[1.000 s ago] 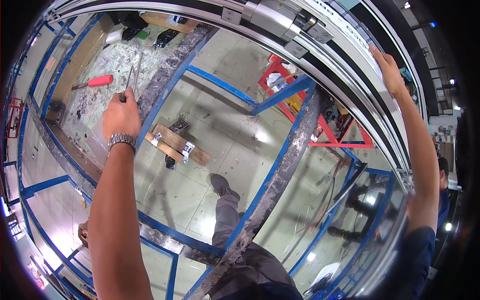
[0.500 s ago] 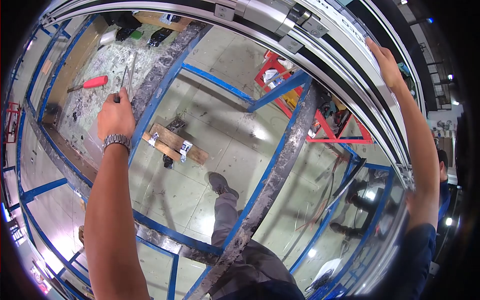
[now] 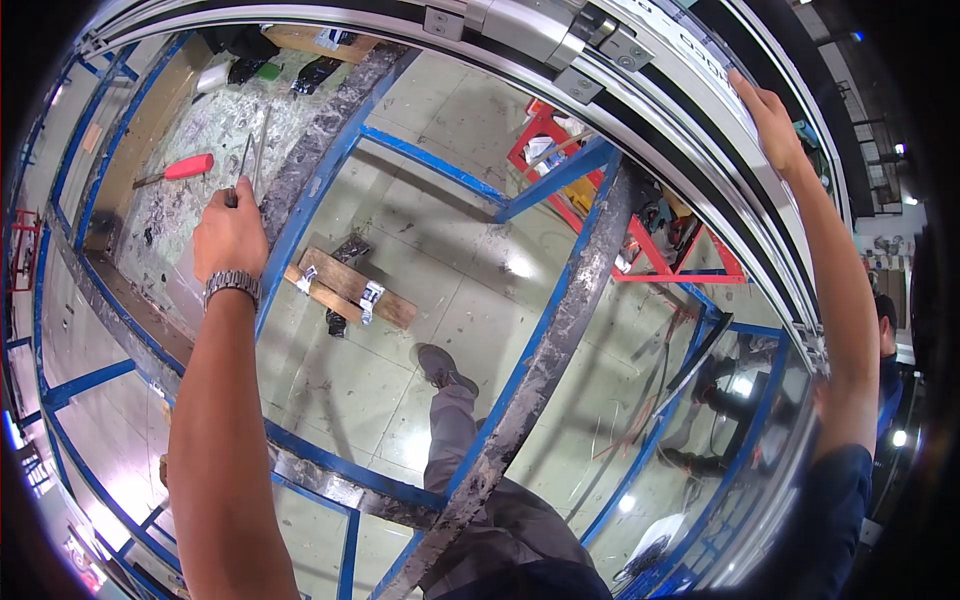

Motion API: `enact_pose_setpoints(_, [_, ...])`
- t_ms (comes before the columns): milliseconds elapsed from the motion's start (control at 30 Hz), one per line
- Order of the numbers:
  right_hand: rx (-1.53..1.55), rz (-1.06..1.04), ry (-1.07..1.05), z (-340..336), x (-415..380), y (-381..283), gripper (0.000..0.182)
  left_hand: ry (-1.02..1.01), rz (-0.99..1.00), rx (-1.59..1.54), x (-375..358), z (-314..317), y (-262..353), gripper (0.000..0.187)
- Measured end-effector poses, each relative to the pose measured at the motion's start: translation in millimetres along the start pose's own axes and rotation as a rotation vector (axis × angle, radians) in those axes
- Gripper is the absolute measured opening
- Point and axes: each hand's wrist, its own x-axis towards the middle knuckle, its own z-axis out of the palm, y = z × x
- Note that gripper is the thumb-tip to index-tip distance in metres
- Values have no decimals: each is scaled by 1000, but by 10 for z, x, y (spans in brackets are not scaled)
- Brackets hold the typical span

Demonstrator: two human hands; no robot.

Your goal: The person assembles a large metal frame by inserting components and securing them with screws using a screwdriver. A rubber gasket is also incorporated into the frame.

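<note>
My left hand (image 3: 231,235), with a metal watch at the wrist, is closed round the dark handle of a thin metal tool (image 3: 258,150) over the worn tray surface (image 3: 190,225). Beyond it on that surface lies a red-handled screwdriver (image 3: 188,168). My right hand (image 3: 770,125) is raised at the upper right, its fingers stretched out along the edge of a large aluminium-framed panel (image 3: 690,160). A metal hinge or bracket (image 3: 600,50) sits on the frame at the top.
Blue bars with scuffed dark padding (image 3: 540,380) cross the view. Below are wooden pieces (image 3: 355,288) on the floor, my shoe (image 3: 445,370) and a red rack (image 3: 650,255) holding assorted items. Another person (image 3: 886,340) is partly visible at the right edge.
The panel and its hinge have shifted very slightly in view. Both hands keep nearly the same places and hold as before.
</note>
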Motion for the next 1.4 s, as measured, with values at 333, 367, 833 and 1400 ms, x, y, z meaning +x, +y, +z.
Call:
enact_pose_setpoints(333, [13, 30, -148, -87, -36, -81, 110, -5, 6, 6, 14, 11, -8, 56])
enact_pose_setpoints(367, [15, 33, -154, -86, -27, -77, 110, -6, 4, 7, 10, 6, -3, 56])
enact_pose_setpoints(833, [14, 9, -59, -45, -73, -105, 103, 5, 7, 0, -8, 1, 6, 55])
enact_pose_setpoints(1400, [-119, -417, -252, 685, 1161, 192, 48, -83, -18, -143, 370, 438, -493, 31])
